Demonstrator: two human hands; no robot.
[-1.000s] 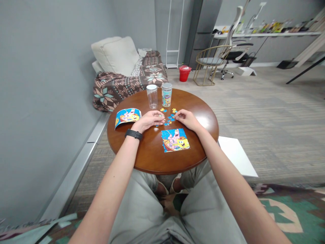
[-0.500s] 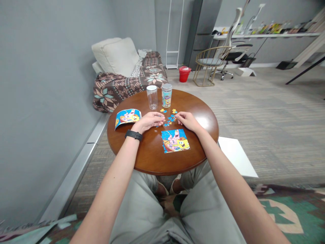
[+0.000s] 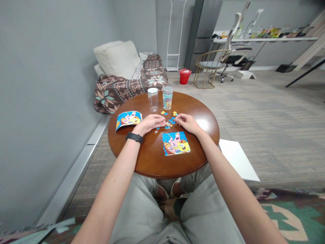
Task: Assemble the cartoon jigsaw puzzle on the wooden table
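Note:
Loose jigsaw puzzle pieces [image 3: 173, 119], mostly blue with some yellow, lie scattered on the round brown table between my hands. My left hand [image 3: 152, 123] is left of them, palm low, fingers stretched toward the pieces, with a black watch on its wrist. From the right, my right hand [image 3: 187, 122] bends its fingers into a pinch at the pieces' edge; anything between the fingertips is too small to make out. Nearer to me lies a joined jigsaw puzzle [image 3: 176, 143] of cartoon figures, its left edge uneven. A curved picture sheet [image 3: 129, 118] with the same scene stands beyond my left wrist.
A clear jar [image 3: 153, 100] with a white lid and a printed can [image 3: 167, 98] stand toward the table's [image 3: 152, 162] far side. Behind are a patterned daybed [image 3: 132, 84], a red bin [image 3: 185, 76] and a gold wire chair [image 3: 210, 64]. A white board [image 3: 238, 159] lies at right.
The whole view has shifted slightly, so things appear a little lower. My hands remain by the loose pieces, with only small finger movements.

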